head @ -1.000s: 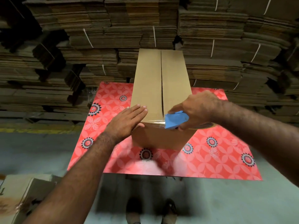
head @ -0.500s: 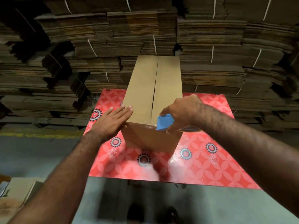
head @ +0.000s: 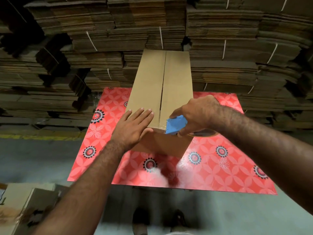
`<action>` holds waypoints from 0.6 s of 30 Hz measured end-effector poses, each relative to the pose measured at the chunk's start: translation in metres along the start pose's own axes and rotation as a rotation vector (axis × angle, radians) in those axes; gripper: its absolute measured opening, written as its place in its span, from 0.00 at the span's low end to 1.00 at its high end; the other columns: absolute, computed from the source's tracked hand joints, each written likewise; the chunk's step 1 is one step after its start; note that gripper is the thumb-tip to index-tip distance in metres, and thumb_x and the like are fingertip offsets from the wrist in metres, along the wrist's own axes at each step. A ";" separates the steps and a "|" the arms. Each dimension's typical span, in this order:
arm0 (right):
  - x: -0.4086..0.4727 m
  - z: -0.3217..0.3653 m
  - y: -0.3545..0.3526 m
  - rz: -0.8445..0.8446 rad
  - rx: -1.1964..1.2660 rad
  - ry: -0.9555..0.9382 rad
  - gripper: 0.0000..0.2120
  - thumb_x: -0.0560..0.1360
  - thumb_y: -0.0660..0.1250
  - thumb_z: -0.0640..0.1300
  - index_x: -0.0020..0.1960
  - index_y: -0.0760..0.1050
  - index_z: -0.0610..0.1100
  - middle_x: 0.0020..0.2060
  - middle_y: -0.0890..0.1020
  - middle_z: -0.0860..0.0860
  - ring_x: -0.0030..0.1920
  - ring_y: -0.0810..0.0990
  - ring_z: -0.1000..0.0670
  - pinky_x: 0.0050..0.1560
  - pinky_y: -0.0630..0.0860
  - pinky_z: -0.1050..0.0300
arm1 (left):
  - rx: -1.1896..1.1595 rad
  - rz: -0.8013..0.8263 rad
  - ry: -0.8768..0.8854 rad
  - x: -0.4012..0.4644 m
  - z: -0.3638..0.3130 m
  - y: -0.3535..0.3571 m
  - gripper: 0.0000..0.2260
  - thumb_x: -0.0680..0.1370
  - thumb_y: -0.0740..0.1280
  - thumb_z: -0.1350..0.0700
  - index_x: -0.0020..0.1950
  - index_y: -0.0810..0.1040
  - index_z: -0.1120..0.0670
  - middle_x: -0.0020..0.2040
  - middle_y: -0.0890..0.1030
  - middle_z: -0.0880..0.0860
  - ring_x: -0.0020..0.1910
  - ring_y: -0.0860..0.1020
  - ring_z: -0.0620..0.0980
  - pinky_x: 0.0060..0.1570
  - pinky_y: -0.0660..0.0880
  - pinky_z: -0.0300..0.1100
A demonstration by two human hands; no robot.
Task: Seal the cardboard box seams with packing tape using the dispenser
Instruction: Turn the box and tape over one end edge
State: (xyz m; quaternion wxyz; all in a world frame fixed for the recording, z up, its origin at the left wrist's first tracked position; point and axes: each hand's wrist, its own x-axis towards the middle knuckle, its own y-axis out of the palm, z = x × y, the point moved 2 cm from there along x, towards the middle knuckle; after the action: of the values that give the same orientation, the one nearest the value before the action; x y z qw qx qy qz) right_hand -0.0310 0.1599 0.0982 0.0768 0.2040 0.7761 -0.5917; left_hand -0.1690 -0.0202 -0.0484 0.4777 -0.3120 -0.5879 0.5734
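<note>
A long brown cardboard box (head: 149,85) stands on a red flower-patterned table (head: 220,167), its two top flaps meeting in a centre seam (head: 163,85). My left hand (head: 133,128) lies flat, fingers together, on the near left flap at the box's front edge. My right hand (head: 194,114) grips a blue tape dispenser (head: 176,124) with its tape roll (head: 203,133) at the near end of the seam. A short strip of clear tape shines over the front top edge beside the dispenser.
Tall stacks of flattened, strapped cardboard (head: 220,48) fill the wall behind the table. Loose cardboard pieces (head: 20,204) lie on the grey floor at the lower left. My feet (head: 140,221) show below the table's near edge.
My left hand has slid from the box's left edge up onto the top flap. The dispenser stays at the near end of the seam while my head has shifted slightly.
</note>
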 end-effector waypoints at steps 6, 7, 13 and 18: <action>-0.017 -0.032 0.017 0.036 0.042 0.008 0.35 0.66 0.62 0.77 0.71 0.60 0.72 0.53 0.80 0.56 0.48 0.77 0.49 0.40 0.74 0.56 | 0.021 -0.029 -0.002 0.003 0.002 0.002 0.26 0.83 0.49 0.39 0.76 0.66 0.50 0.76 0.68 0.49 0.74 0.67 0.52 0.69 0.65 0.55; -0.022 -0.038 0.022 0.035 0.035 0.015 0.36 0.65 0.62 0.78 0.71 0.59 0.72 0.53 0.81 0.56 0.49 0.78 0.49 0.42 0.76 0.55 | 0.021 -0.033 -0.004 0.002 0.002 0.002 0.26 0.83 0.49 0.39 0.76 0.67 0.50 0.76 0.68 0.49 0.74 0.68 0.52 0.69 0.65 0.55; -0.038 -0.058 0.042 -0.005 0.031 0.023 0.37 0.65 0.59 0.79 0.72 0.56 0.73 0.56 0.81 0.57 0.54 0.80 0.49 0.38 0.71 0.57 | 0.017 -0.001 -0.017 0.002 0.001 0.001 0.26 0.83 0.49 0.39 0.77 0.65 0.49 0.77 0.66 0.48 0.75 0.66 0.52 0.71 0.64 0.54; -0.048 -0.075 0.063 -0.017 0.068 0.018 0.38 0.65 0.57 0.81 0.72 0.53 0.74 0.57 0.81 0.57 0.56 0.80 0.49 0.42 0.75 0.56 | 0.030 0.055 -0.044 0.001 0.000 -0.002 0.26 0.83 0.49 0.39 0.78 0.64 0.48 0.77 0.65 0.48 0.76 0.65 0.52 0.71 0.63 0.55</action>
State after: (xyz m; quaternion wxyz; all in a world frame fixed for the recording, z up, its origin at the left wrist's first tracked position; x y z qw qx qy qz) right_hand 0.0473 0.2344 0.0810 0.0576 0.2051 0.7580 -0.6165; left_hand -0.1690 -0.0199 -0.0465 0.4536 -0.3080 -0.5807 0.6018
